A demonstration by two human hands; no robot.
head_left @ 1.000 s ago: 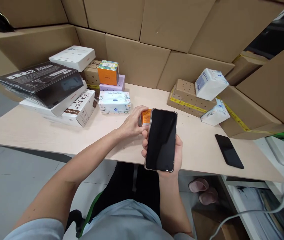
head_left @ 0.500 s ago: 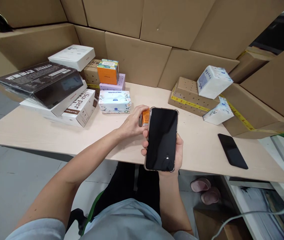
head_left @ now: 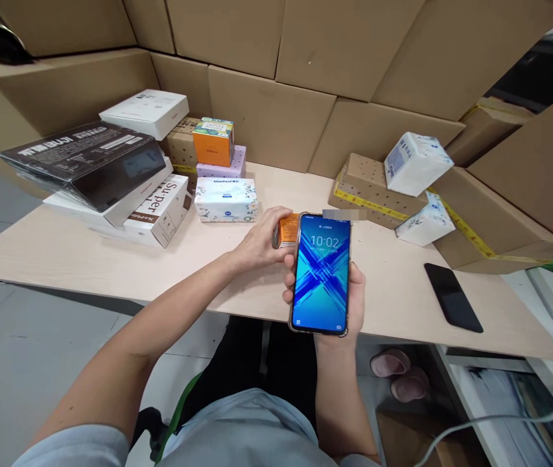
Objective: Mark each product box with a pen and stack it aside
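Note:
My right hand is wrapped round a smartphone in a clear case, held upright toward me above the table's front edge. Its screen is lit, with a blue pattern and the time 10:02. My left hand grips a small orange box just left of the phone, thumb and fingers at its left end. The phone hides the right part of that box. Beyond my left hand stands a white tissue pack with a floral print.
On the table's left, a black box lies over white boxes. Behind the tissue pack, an orange carton sits on a lilac box. Toward the right are a brown carton, tissue packs and another dark phone.
The phone's screen has gone from black to lit. My right hand and the phone have shifted slightly right, showing more of the orange box in my left hand.

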